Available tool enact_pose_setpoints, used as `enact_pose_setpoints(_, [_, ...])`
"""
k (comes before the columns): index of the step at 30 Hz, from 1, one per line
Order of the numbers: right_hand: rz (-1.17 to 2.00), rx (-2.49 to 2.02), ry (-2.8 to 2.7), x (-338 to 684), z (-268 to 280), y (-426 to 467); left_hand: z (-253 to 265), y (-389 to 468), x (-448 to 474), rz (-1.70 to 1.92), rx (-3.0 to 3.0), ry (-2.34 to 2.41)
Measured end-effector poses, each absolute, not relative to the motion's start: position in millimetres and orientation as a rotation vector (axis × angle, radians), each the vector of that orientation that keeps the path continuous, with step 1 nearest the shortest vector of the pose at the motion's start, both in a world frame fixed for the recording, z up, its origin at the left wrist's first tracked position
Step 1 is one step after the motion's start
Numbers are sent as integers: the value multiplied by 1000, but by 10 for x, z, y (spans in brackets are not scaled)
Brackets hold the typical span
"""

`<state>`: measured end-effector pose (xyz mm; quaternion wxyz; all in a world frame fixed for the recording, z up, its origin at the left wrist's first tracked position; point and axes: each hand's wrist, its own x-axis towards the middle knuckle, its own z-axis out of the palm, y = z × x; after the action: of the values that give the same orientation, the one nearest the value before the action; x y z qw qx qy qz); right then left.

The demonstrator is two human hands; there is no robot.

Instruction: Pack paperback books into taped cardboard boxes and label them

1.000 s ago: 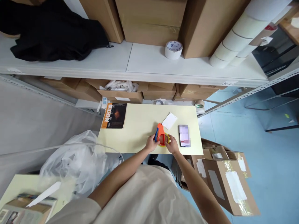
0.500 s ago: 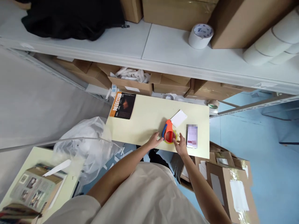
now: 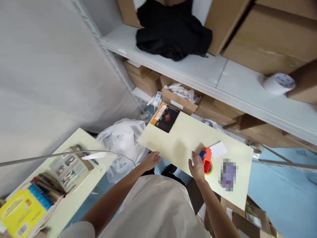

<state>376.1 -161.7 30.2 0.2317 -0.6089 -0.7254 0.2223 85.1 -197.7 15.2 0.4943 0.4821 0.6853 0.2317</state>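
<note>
On the pale yellow table [image 3: 190,132] stands an orange-red plastic piece [image 3: 207,159] with a ring-like lower end, a blue part at its left and a yellow rim below; its exact kind I cannot make out. My right hand [image 3: 197,167] is just left of it, fingers apart, with nothing visible in its grasp; whether it touches the piece is unclear. A white card-like rectangle [image 3: 218,149] lies behind the piece, and a pixelated phone [image 3: 228,175] lies to its right. My left hand [image 3: 150,161] hovers by the table's front left edge, loosely open and without any visible object.
A black and orange book [image 3: 166,118] lies at the table's far left corner. Left of me, a second table [image 3: 81,134] bears books, including a yellow one [image 3: 22,211]. A clear plastic bag [image 3: 121,138] sits between the tables. Shelving [image 3: 160,64] with cartons runs behind.
My view has swung left, showing more of the side table. My left hand has moved away from the orange-red piece to beyond the table edge. My right hand has shifted to the piece's left side.
</note>
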Motion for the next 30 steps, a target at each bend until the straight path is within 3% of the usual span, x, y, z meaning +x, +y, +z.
enact_pose_setpoints(4, [994, -1409, -2282, 2782, 352, -1424, 404, -2139, 119, 626, 1221, 1871])
enact_pose_setpoints(9, [946, -1090, -2672, 1407, 386, -1153, 416, -2178, -763, 724, 1106, 2168])
enact_pose_setpoints(16, [937, -955, -2943, -74, 185, -942, -75, -1802, -1344, 1058, 332, 1966])
enact_pose_setpoints(22, [1042, -981, -2747, -143, 233, -958, -104, -1660, -1352, 1215, 149, 1830])
enact_pose_setpoints(30, [1210, -930, -2084, 263, 729, -1189, 148, -1711, -1249, 1570, 72, 1720])
